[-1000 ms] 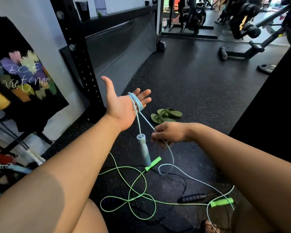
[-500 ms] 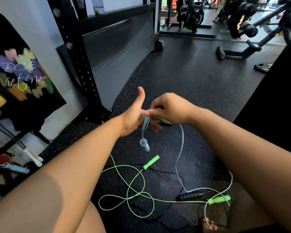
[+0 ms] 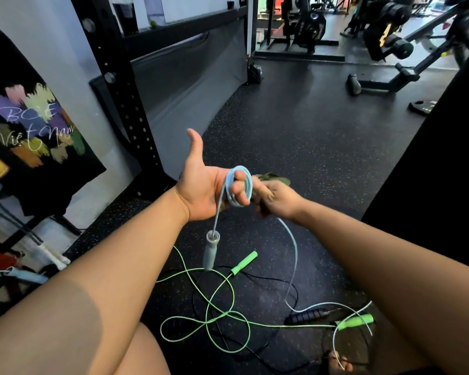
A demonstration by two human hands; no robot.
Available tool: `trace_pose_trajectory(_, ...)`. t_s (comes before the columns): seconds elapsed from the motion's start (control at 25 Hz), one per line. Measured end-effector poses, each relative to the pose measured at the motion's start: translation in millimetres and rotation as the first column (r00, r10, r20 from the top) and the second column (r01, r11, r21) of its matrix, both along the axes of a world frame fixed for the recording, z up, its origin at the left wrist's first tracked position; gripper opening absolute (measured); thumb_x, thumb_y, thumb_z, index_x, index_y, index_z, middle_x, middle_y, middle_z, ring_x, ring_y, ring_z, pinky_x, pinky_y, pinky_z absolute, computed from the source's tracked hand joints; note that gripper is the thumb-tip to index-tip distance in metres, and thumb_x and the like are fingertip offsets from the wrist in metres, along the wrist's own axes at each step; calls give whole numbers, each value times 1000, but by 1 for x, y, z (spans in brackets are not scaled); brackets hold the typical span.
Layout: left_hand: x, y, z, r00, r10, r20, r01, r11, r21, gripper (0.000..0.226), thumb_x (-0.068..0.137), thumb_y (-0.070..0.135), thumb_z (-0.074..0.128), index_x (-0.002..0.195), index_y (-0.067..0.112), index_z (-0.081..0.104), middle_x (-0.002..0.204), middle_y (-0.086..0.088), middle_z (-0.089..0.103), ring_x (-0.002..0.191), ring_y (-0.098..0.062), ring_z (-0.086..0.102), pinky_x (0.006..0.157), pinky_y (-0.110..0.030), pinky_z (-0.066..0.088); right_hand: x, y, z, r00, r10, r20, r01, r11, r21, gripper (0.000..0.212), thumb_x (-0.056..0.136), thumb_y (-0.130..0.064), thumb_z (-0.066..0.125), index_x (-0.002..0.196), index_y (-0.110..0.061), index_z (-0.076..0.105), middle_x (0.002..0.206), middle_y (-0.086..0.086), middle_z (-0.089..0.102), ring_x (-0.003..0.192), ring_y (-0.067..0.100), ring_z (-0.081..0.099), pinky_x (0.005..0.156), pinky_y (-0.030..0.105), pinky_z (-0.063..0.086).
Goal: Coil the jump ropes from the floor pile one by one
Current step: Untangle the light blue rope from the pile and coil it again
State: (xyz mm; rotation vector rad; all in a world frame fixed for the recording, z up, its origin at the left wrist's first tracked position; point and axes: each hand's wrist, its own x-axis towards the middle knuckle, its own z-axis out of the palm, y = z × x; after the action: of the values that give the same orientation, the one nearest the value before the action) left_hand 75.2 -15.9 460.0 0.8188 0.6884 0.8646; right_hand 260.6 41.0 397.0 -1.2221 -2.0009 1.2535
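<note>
Above open floor (image 3: 295,136), left hand (image 3: 209,190) looped in blue rope (image 3: 240,185), right hand (image 3: 279,201) touching

A black rubber floor (image 3: 322,136) flecked with pale specks fills the room. At left, a black perforated steel rack upright (image 3: 114,85) rises against a white wall (image 3: 38,44), with a grey padded panel (image 3: 190,74) running along the wall behind it. A black banner with pastel paint-dab shapes and white script (image 3: 33,123) leans further left. Black weight machines (image 3: 309,25) stand at the far end, and a black angled bench frame (image 3: 406,50) sits at right. A dark round weight plate (image 3: 423,106) lies flat on the floor nearby. Daylight brightens the far background.
</note>
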Motion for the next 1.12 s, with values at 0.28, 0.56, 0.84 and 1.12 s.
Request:
trace_pose_trajectory(0.28, -25, 12, 7, 825, 509, 245, -531, 847, 27, 111, 67, 101, 18, 107, 5, 58, 107, -19, 71, 108, -35, 67, 99, -40, 52, -1, -17, -16, 917, 293, 272, -250, 951, -180, 36, 101, -41, 52, 83, -11, 59, 68, 4, 55, 61, 19, 54, 62, 36, 47)
trace_pose_trajectory(0.56, -24, 16, -5, 795, 582, -170, -566, 813, 137, 119, 77, 92, 1, 131, -1, 52, 112, -19, 74, 110, -30, 69, 107, -41, 45, -13, -28, 49, 907, 272, 323, -353, 907, 229, 47, 104, -44, 43, 69, -21, 63, 61, -7, 56, 52, 1, 50, 55, 17, 43)
trace_pose_trajectory(0.84, 6, -1, -12, 851, 38, -524, 35, 991, 128, 125, 74, 87, -17, 92, 7, 77, 87, -18, 74, 87, -28, 70, 91, -33, 49, -4, -12, 69, 954, 102, 281, -236, 834, 499, 46, 101, -43, 52, 60, -22, 56, 53, -6, 51, 50, 5, 47, 53, 20, 34)
trace_pose_trajectory(1.12, 7, -5, -5, 945, -135, -297, 147, 989, 19, 110, 62, 99, -2, 74, 7, 57, 57, -10, 61, 66, -32, 63, 78, -36, 53, 5, 7, 34, 995, 53, 86, -83, 915, 395, 47, 98, -46, 56, 69, -9, 54, 60, -4, 41, 55, 5, 35, 54, 29, 34)
